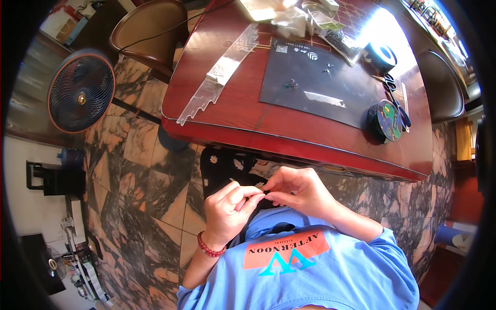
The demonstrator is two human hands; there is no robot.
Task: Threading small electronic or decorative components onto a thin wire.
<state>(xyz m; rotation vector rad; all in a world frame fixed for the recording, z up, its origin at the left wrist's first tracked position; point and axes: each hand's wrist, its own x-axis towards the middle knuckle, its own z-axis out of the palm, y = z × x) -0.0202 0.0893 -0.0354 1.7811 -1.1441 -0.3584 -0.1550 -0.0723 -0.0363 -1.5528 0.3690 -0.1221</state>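
My left hand (pixel 231 209), a red bead bracelet (pixel 209 248) on its wrist, is closed in a pinch above my lap. Opposite it, my right hand (pixel 299 192) pinches too, and the fingertips of both hands meet. Something tiny and dark shows between them, too small to name. Beyond my hands, a black mat (pixel 315 77) lies on the red table (pixel 217 124). Small dark pieces (pixel 290 83) and a clear strip (pixel 324 99) rest on the mat.
Spools of tape (pixel 385 121) and black-handled scissors (pixel 390 82) lie at the table's right. A notched clear plastic strip (pixel 219 72) is on the left, and plastic bags (pixel 338 44) are at the back. A fan (pixel 81 92) and a chair (pixel 147 33) stand left of the table.
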